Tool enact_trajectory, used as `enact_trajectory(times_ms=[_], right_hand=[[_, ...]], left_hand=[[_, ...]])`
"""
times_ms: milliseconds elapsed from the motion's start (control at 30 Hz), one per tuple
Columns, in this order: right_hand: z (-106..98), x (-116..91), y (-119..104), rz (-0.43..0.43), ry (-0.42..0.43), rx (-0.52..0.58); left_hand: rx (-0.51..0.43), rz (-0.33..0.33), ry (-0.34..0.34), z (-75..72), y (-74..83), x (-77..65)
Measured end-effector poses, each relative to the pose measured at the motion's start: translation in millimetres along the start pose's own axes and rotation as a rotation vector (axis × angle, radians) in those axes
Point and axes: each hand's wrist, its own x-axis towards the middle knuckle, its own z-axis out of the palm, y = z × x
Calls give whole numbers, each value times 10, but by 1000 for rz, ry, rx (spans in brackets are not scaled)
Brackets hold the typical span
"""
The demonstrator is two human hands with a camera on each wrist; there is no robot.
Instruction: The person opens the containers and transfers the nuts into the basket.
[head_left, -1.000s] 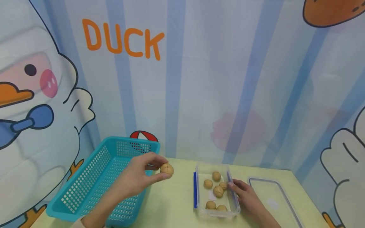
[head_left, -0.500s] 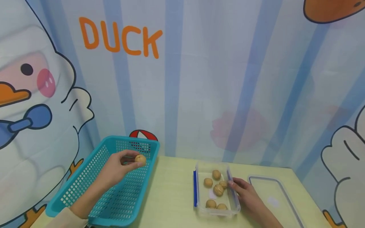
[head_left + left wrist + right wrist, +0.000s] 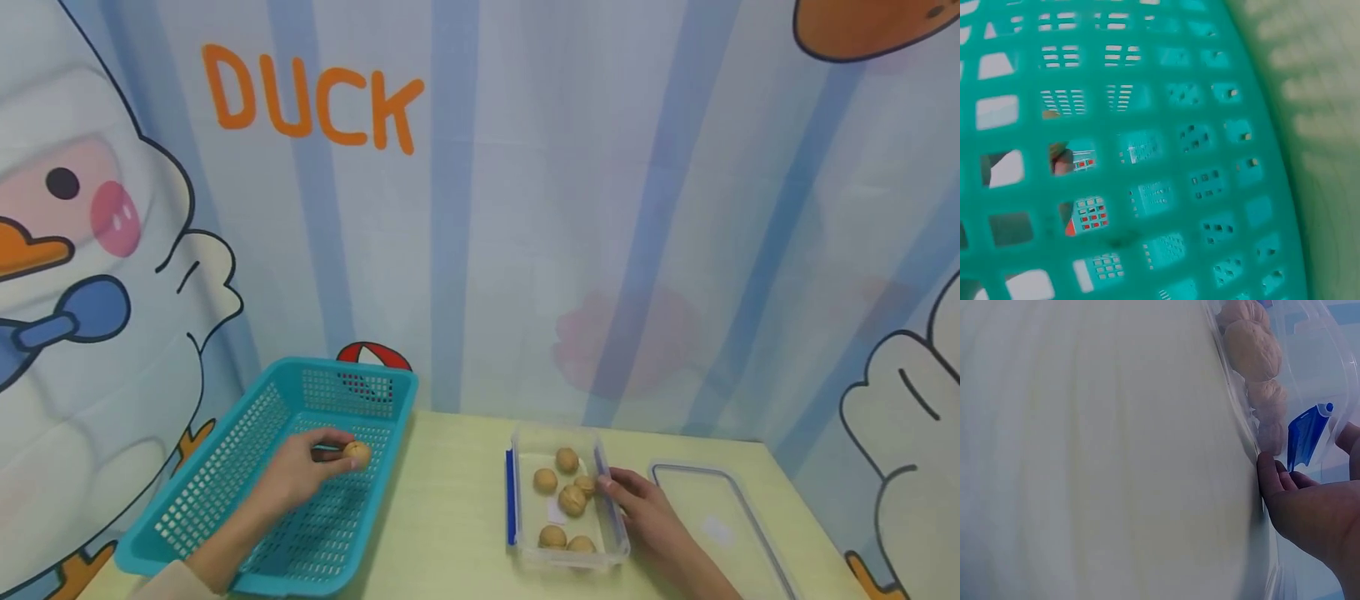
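Observation:
In the head view my left hand (image 3: 300, 471) pinches a walnut (image 3: 358, 455) between thumb and fingertips, inside the outline of the teal plastic basket (image 3: 322, 542). The left wrist view is filled by the basket's perforated wall (image 3: 1110, 181); only small bits of the hand show through its holes. My right hand (image 3: 645, 512) holds the right side wall of a clear plastic box (image 3: 600, 557), thumb at the rim. Several walnuts (image 3: 572, 500) lie inside that box. In the right wrist view the right hand (image 3: 1313, 512) has its fingers against the box beside a blue clip (image 3: 1309, 434).
A clear lid with a grey-blue rim (image 3: 701, 469) lies on the pale yellow table (image 3: 442, 500) right of the box. Behind the table hangs a striped curtain (image 3: 517, 250) with printed ducks. Table surface separates basket and box.
My left hand has carried the walnut leftward from the basket's right edge to over the basket, then lowered it. The right hand stays on the box.

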Motion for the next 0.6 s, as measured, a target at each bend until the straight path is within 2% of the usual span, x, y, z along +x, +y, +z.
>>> enact_trajectory(times_ms=[100, 300, 500, 600], right_hand=[[3, -2, 9, -6, 4, 0], [-24, 15, 33, 7, 16, 5], [4, 11, 13, 8, 13, 16], [32, 0, -5, 16, 12, 7]], left_hand=[[9, -20, -8, 21, -35, -7], [19, -2, -21, 89, 1, 29], [28, 7, -9, 158, 29, 78], [20, -12, -2, 155, 12, 76]])
